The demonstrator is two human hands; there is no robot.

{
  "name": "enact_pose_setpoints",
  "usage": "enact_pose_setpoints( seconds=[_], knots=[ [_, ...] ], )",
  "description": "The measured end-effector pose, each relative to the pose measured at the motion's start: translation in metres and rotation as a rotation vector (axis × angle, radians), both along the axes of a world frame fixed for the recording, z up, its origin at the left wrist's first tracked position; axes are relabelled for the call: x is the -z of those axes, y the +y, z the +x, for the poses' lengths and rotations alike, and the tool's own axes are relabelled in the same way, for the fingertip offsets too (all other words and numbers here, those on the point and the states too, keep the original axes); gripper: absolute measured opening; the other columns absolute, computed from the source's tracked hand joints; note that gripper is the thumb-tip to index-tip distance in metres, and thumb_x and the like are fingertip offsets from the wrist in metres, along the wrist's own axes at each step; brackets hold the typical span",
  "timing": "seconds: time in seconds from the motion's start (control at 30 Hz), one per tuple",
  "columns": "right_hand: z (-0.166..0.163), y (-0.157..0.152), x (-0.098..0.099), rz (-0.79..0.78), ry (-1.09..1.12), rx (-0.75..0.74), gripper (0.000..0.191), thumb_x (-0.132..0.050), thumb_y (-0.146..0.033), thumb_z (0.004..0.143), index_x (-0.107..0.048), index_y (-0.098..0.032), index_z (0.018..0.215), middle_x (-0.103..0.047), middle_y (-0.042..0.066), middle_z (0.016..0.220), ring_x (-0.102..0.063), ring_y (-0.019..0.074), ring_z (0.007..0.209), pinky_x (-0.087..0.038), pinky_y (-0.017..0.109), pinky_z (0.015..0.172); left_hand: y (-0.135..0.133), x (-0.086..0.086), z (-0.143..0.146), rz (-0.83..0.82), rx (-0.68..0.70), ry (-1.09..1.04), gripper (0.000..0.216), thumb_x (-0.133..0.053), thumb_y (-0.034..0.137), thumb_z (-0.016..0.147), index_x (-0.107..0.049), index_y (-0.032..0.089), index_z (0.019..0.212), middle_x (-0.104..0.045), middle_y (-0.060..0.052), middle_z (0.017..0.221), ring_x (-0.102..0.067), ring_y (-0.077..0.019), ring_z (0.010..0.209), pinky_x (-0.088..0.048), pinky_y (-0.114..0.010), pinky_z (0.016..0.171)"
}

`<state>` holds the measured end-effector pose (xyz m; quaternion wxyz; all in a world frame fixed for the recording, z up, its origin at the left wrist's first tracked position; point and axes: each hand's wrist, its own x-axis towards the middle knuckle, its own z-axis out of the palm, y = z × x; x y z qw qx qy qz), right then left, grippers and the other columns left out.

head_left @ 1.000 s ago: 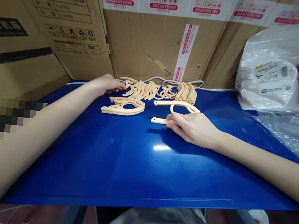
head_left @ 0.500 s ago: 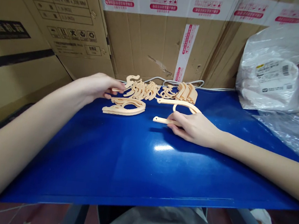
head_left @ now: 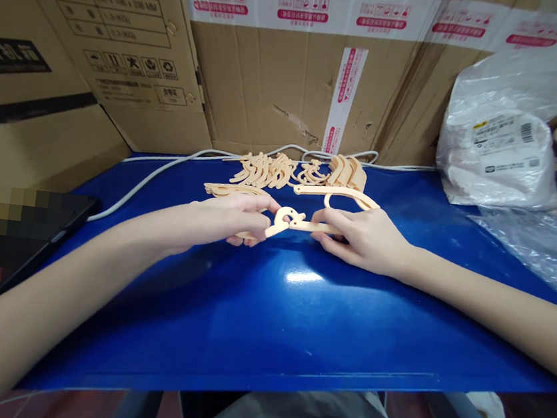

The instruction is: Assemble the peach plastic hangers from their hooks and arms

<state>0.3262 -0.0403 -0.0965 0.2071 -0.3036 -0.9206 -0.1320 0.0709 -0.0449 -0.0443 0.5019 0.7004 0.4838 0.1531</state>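
My left hand [head_left: 229, 222] is closed on a small peach plastic hook piece [head_left: 280, 221] just above the blue table [head_left: 246, 313]. Its curled end meets the tip of a long peach plastic hanger arm [head_left: 319, 227] that my right hand [head_left: 363, 237] pinches from the other side. A second curved hanger arm [head_left: 340, 194] lies just behind my right hand. A flat stack of finished peach pieces [head_left: 233, 191] sits behind my left hand. At the table's back edge lies a pile of several loose peach parts [head_left: 293, 170].
Cardboard boxes [head_left: 300, 64] wall off the back and left. A white cable [head_left: 162, 172] runs along the rear of the table. White plastic bags [head_left: 496, 153] and clear film [head_left: 540, 252] fill the right side. A dark flat object [head_left: 55, 224] lies at the left edge.
My left hand left the pile at the back, carrying a hook piece, and moved forward and right to meet the arm in my right hand. My right hand stayed in place.
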Motion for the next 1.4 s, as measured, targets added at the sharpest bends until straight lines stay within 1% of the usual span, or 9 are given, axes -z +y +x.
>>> enact_pose_setpoints(
  seconds=[0.3, 0.5, 0.67, 0.77, 0.9, 1.03, 1.2, 1.33, 1.4],
  knots=[
    [0.001, -0.001, 0.005, 0.194, -0.069, -0.06, 0.031, -0.042, -0.035, 0.104, -0.068, -0.02, 0.111, -0.077, 0.002, 0.092, -0.065, 0.0104, 0.065, -0.028, 0.027, 0.05, -0.005, 0.007, 0.009, 0.01, 0.162, 0.039, 0.016, -0.059, 0.031, 0.068, -0.051, 0.023, 0.078, -0.062, 0.002, 0.067, -0.054, -0.0132, 0.056, -0.042, -0.024, 0.049],
    [-0.001, -0.003, 0.003, 0.311, -0.103, -0.083, 0.03, -0.043, -0.033, 0.104, -0.07, -0.022, 0.114, -0.071, -0.002, 0.074, -0.06, 0.0087, 0.056, -0.027, 0.027, 0.049, -0.003, 0.024, 0.014, 0.044, 0.127, -0.052, 0.026, -0.06, 0.045, 0.084, -0.052, 0.021, 0.076, -0.059, 0.003, 0.062, -0.057, -0.0117, 0.052, -0.047, -0.022, 0.045],
    [0.0, -0.003, 0.002, 0.29, -0.083, -0.1, 0.033, -0.044, -0.037, 0.104, -0.07, -0.02, 0.115, -0.073, 0.0, 0.077, -0.059, 0.0083, 0.055, -0.031, 0.026, 0.051, -0.002, 0.023, 0.015, 0.08, 0.043, -0.116, 0.02, -0.059, 0.032, 0.078, -0.046, 0.02, 0.069, -0.063, 0.001, 0.068, -0.065, -0.0132, 0.058, -0.054, -0.024, 0.051],
    [0.001, -0.002, 0.002, 0.277, -0.06, -0.102, 0.034, -0.042, -0.036, 0.105, -0.071, -0.018, 0.112, -0.075, 0.001, 0.079, -0.058, 0.0087, 0.054, -0.032, 0.025, 0.051, -0.002, 0.018, 0.014, 0.088, -0.001, -0.083, 0.016, -0.054, 0.029, 0.078, -0.041, 0.022, 0.071, -0.061, 0.002, 0.066, -0.056, -0.0104, 0.046, -0.045, -0.022, 0.041],
    [0.0, -0.001, 0.001, 0.252, -0.08, -0.091, 0.036, -0.039, -0.036, 0.106, -0.07, -0.018, 0.11, -0.074, 0.002, 0.08, -0.06, 0.01, 0.058, -0.031, 0.026, 0.052, -0.003, 0.021, 0.014, 0.295, -0.027, -0.024, 0.018, -0.054, 0.023, 0.077, -0.036, 0.023, 0.075, -0.044, 0.008, 0.056, -0.038, -0.0079, 0.046, -0.026, -0.02, 0.041],
    [0.0, -0.002, 0.001, 0.247, -0.094, -0.08, 0.037, -0.038, -0.036, 0.106, -0.069, -0.019, 0.112, -0.074, 0.002, 0.083, -0.062, 0.0106, 0.059, -0.032, 0.026, 0.053, -0.004, 0.03, 0.015, 0.335, 0.017, 0.02, 0.018, -0.055, 0.032, 0.082, -0.04, 0.024, 0.088, -0.038, 0.011, 0.054, -0.032, -0.0087, 0.046, -0.024, -0.021, 0.044],
    [-0.001, -0.001, 0.001, 0.204, -0.113, -0.037, 0.038, -0.035, -0.037, 0.107, -0.068, -0.019, 0.114, -0.075, 0.003, 0.088, -0.063, 0.0115, 0.059, -0.032, 0.027, 0.053, -0.005, 0.03, 0.016, 0.343, -0.007, 0.051, 0.029, -0.058, 0.042, 0.084, -0.045, 0.023, 0.101, -0.051, 0.009, 0.055, -0.042, -0.0108, 0.049, -0.029, -0.022, 0.048],
    [-0.001, 0.0, 0.002, 0.177, -0.088, -0.032, 0.037, -0.036, -0.037, 0.107, -0.066, -0.019, 0.118, -0.076, 0.003, 0.093, -0.066, 0.0117, 0.064, -0.033, 0.026, 0.053, -0.007, 0.026, 0.018, 0.388, -0.024, 0.213, 0.012, -0.053, 0.033, 0.083, -0.053, 0.021, 0.08, -0.053, 0.005, 0.053, -0.043, -0.0118, 0.047, -0.029, -0.026, 0.048],
    [0.0, 0.0, 0.003, 0.185, -0.07, -0.044, 0.037, -0.036, -0.037, 0.107, -0.067, -0.019, 0.116, -0.077, 0.003, 0.093, -0.066, 0.0116, 0.064, -0.034, 0.025, 0.053, -0.008, 0.026, 0.018, 0.452, 0.012, 0.279, 0.022, -0.049, 0.033, 0.084, -0.049, 0.021, 0.066, -0.052, 0.003, 0.054, -0.044, -0.0125, 0.049, -0.029, -0.027, 0.05]
  ],
)
